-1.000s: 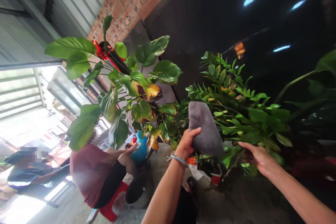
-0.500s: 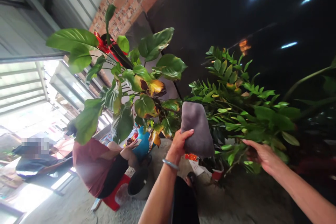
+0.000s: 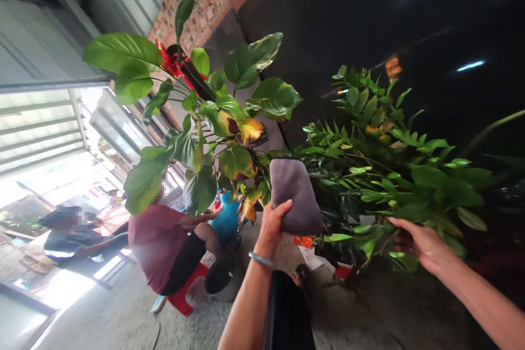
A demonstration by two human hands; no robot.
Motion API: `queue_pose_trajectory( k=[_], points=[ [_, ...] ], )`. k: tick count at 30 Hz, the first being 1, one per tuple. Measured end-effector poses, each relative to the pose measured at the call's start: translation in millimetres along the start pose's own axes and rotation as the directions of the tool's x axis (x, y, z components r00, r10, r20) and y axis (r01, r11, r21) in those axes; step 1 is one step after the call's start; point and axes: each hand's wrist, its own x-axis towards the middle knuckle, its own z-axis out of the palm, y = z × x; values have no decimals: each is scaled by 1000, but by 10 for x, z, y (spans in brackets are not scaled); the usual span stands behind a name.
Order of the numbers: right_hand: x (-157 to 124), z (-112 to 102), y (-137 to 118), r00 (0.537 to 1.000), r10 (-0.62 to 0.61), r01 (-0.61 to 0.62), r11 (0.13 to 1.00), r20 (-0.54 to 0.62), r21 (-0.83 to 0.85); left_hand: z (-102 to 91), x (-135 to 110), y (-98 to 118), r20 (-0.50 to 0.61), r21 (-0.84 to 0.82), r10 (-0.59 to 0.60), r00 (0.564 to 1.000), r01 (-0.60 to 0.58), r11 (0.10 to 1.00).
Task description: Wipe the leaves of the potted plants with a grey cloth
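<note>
A folded grey cloth [image 3: 296, 191] is in my left hand [image 3: 271, 225], the thumb pressed on its near face and the other fingers hidden behind it. To the right, my right hand [image 3: 426, 246] reaches into the lower foliage of a bushy green plant [image 3: 369, 175]. Its fingers curl round a stem low among the leaves; the fingertips are partly covered. Left of the cloth, a large-leaved plant [image 3: 262, 99] has several yellow and brown leaves, with a red ribbon bow [image 3: 169, 60] behind them.
A person in a dark red shirt [image 3: 158, 243] sits on a red stool [image 3: 186, 295] beside a dark bucket [image 3: 223, 279] and a blue object [image 3: 226, 217]. Another person [image 3: 77, 238] is farther left. Paper and a red-and-white box [image 3: 342, 270] lie under the plants. A glossy dark wall [image 3: 348, 16] stands behind.
The view has shifted, so plants and people appear farther right. My left hand and the cloth have moved slightly left relative to the plants. My right hand stays at the same spot in the foliage.
</note>
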Motion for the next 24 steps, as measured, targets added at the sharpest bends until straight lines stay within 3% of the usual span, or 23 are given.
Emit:
queue_pose_trajectory(
  k=[2, 3, 5, 7, 9, 11, 13, 15, 16, 18, 20, 22, 24],
  points=[
    [18, -1, 17, 1000, -1, 1, 1000, -6, 3, 18, -94, -265, 23, 69, -74, 997, 72, 995],
    [23, -7, 20, 1000, 0, 0, 1000, -9, 3, -2, -181, -400, 114, 155, -164, 980, 146, 977],
    [25, -27, 13, 1000, 5, -5, 1000, -10, 1, -95, -368, -577, 285, 329, -357, 890, 259, 908],
    [16, -50, -6, 1000, 11, -12, 1000, -5, -2, -218, -469, -550, 346, 351, -404, 847, 282, 893],
    [3, -62, -26, 1000, 15, -15, 1000, -1, -3, -311, -411, -339, 303, 229, -297, 905, 234, 945],
    [-7, -53, -38, 1000, 18, -18, 1000, -4, -2, -343, -215, -72, 139, 50, -113, 984, 107, 993],
    [-13, -27, -39, 1000, 21, -21, 1000, -12, 0, -319, 12, 93, -87, -89, 27, 996, -35, 995],
    [-16, 4, -32, 1000, 22, -22, 1000, -15, 7, -267, 144, 68, -197, -117, 40, 980, -64, 991],
    [-17, 16, -27, 1000, 22, -22, 1000, -15, 11, -244, 149, -12, -190, -95, 5, 982, -24, 995],
    [-18, 27, -22, 1000, 23, -22, 1000, -16, 18, -232, 41, -242, -73, 11, -136, 988, 138, 990],
    [-16, 18, -21, 1000, 27, -26, 999, -13, 20, -284, -154, -433, 74, 127, -305, 949, 294, 947],
    [-11, -1, -25, 999, 33, -33, 999, -9, 21, -385, -302, -460, 158, 153, -387, 908, 365, 919],
    [-4, -16, -32, 999, 40, -40, 999, -6, 21, -491, -299, -305, 126, 61, -328, 936, 322, 945]
  ],
)
